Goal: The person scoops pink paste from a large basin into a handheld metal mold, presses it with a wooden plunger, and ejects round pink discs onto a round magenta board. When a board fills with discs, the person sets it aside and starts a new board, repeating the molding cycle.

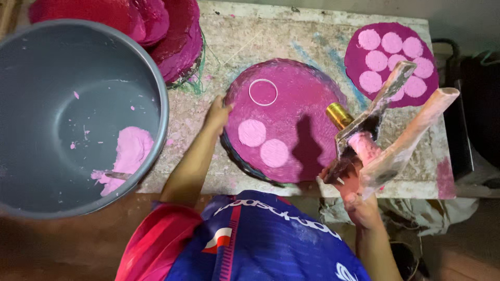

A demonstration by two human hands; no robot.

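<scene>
Gripping the edge of the round magenta woven tray [307, 104] at frame centre, the left hand [217, 113] steadies it; the right hand [359, 200], lower right, clasps a paste-smeared wooden lever press [388, 130].

The left hand [217, 113] holds the edge of a round pink tray [302, 114]. Two pink dough circles [263, 143] lie near its fingers. The right hand [357, 200] grips a wooden press [388, 130]. A grey bucket [67, 62] sits beside the left hand.
</scene>
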